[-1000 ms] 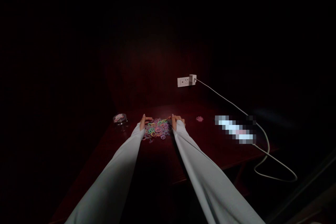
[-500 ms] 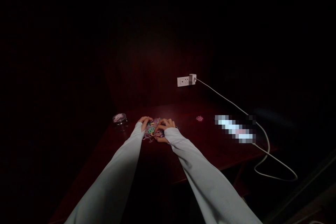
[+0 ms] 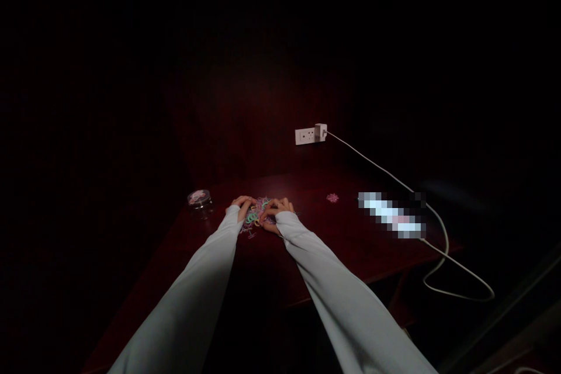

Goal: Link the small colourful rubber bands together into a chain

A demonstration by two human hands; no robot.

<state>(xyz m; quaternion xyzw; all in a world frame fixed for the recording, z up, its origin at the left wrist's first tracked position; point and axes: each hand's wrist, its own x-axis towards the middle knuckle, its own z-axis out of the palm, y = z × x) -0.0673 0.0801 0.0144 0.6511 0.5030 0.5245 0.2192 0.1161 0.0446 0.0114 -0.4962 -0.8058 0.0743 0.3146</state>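
A loose pile of small colourful hair ties [image 3: 253, 219], with green, yellow, pink and purple loops, lies on the dark red table. At its left edge, my left hand [image 3: 241, 205] rests with bent fingers over the pile, thumb and fingers apart. On the right side of the pile, my right hand [image 3: 279, 208] curls inward. Its thumb and forefinger are closed together among the loops; what lies between the tips is too small to make out. A separate small bunch of pink hair ties [image 3: 332, 198] sits to the right.
To the left stands a clear round jar [image 3: 200, 203] with a patterned lid. A white charger [image 3: 321, 131] is plugged into the wall socket [image 3: 304, 137]. From it a white cable [image 3: 377, 168] loops past a blurred bright device [image 3: 390, 214] over the table's right side [image 3: 350, 251].
My right thumb has moved up to meet the forefinger at the pile. My left fingers have shifted slightly right, further over the hair ties.
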